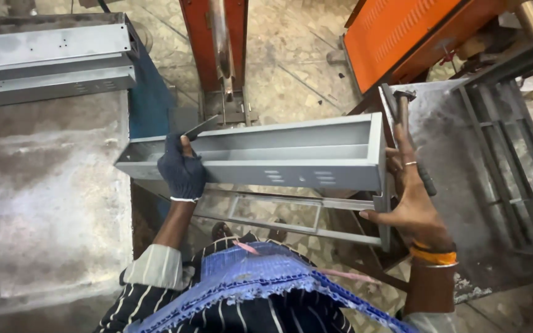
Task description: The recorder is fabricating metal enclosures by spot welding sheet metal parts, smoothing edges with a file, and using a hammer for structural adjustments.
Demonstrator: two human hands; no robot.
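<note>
Between the two worktops, the gloved left hand [182, 172] grips the grey channel [266, 157] near one end while the right hand [409, 197] steadies the other, fingers wrapped round a hammer [409, 132], keeping it level.

one head camera, looking steeply down, close over the workshop floor [291, 68].

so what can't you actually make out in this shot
- Right hand, head view: its palm side faces away, so the grip on the hammer is unclear; the handle's lower end is hidden behind it.
- Left hand: a dark glove covers it, with the fingertips tucked over the edge of the grey metal channel.
- Orange machine: cut off by the top edge.
- Slots on the channel's front: too small to count.
</note>
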